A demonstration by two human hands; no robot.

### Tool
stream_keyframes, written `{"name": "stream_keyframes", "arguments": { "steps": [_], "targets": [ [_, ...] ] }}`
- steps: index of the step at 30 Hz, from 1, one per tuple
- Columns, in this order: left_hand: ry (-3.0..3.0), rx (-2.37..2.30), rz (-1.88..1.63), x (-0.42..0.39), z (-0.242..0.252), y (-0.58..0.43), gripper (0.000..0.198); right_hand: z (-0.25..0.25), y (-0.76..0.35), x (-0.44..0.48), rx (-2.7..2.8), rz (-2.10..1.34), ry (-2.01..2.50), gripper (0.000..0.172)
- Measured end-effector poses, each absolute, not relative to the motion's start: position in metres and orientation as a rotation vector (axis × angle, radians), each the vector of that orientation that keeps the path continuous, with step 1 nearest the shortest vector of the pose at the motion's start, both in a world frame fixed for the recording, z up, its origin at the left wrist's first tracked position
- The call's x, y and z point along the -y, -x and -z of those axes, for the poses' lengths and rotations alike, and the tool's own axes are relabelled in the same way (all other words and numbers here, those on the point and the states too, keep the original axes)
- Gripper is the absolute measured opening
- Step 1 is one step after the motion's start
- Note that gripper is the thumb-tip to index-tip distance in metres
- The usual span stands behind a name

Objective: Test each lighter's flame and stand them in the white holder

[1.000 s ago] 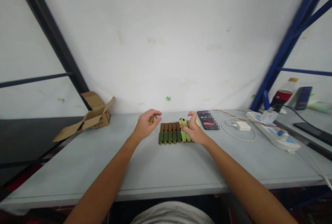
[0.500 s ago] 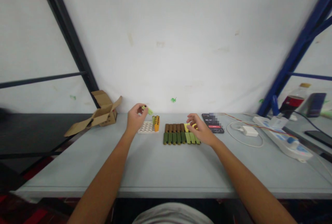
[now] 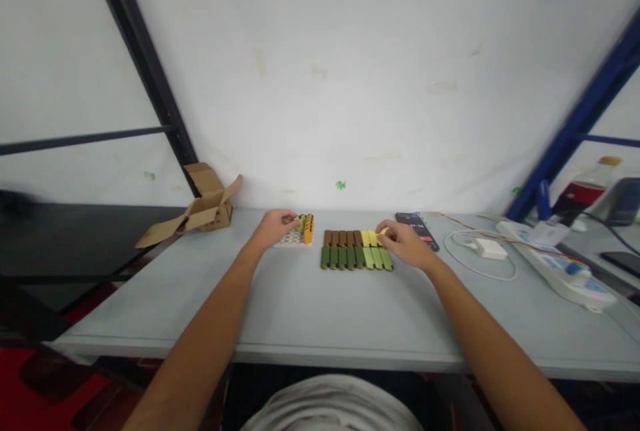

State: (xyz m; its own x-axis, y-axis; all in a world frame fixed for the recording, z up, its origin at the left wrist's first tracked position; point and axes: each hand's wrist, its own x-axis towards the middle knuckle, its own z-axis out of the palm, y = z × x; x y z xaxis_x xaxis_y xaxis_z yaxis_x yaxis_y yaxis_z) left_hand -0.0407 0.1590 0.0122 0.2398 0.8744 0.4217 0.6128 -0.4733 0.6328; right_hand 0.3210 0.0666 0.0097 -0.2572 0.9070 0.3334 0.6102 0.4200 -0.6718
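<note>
My left hand (image 3: 276, 226) is closed in a pinch on a light green strip (image 3: 301, 224) over the white holed tray (image 3: 290, 240). Beside its fingertips, orange strips (image 3: 309, 230) stand in a row at the tray's right end. My right hand (image 3: 404, 243) is closed at the right end of the yellow strips (image 3: 369, 238), its fingertips around a yellow strip (image 3: 381, 235), partly hidden. Brown strips (image 3: 343, 238) lie left of the yellow ones. In front of them lie dark green strips (image 3: 343, 258) and light green strips (image 3: 377, 258), side by side.
An open cardboard box (image 3: 207, 208) stands at the table's back left. Behind my right hand lies a phone (image 3: 425, 234). Further right are a white charger (image 3: 490, 249) with its cable, a power strip (image 3: 560, 268) and a bottle of dark drink (image 3: 583, 194).
My left hand has lowered the light green strip to the tray, beside the orange strips. My right hand's fingers have closed at the yellow strips. The view has shifted slightly.
</note>
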Motion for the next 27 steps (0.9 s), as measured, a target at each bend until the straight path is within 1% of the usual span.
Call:
{"name": "stream_keyframes", "arguments": {
  "steps": [6,11,15,23,27],
  "targets": [
    [-2.096,-1.351,-1.155,-0.161,-0.008,0.036,0.031,-0.009,-0.324,-0.068,1.998,-0.525,1.293,0.019],
    [-2.039,-1.326,-1.229,-0.157,-0.009,0.034,0.039,-0.012,-0.322,-0.065,1.994,-0.501,1.311,0.017],
    [-2.120,-1.327,-1.228,-0.155,-0.012,0.034,0.037,-0.015,-0.325,-0.064,2.013,-0.448,1.319,0.017],
    [-2.244,-1.339,-1.106,-0.153,-0.015,0.032,0.025,-0.014,-0.351,-0.061,2.418,-0.548,1.177,0.044],
    [-2.285,-1.328,-1.039,-0.154,-0.017,0.037,0.025,-0.016,-0.353,-0.057,2.463,-0.591,1.213,0.047]
  ]
}}
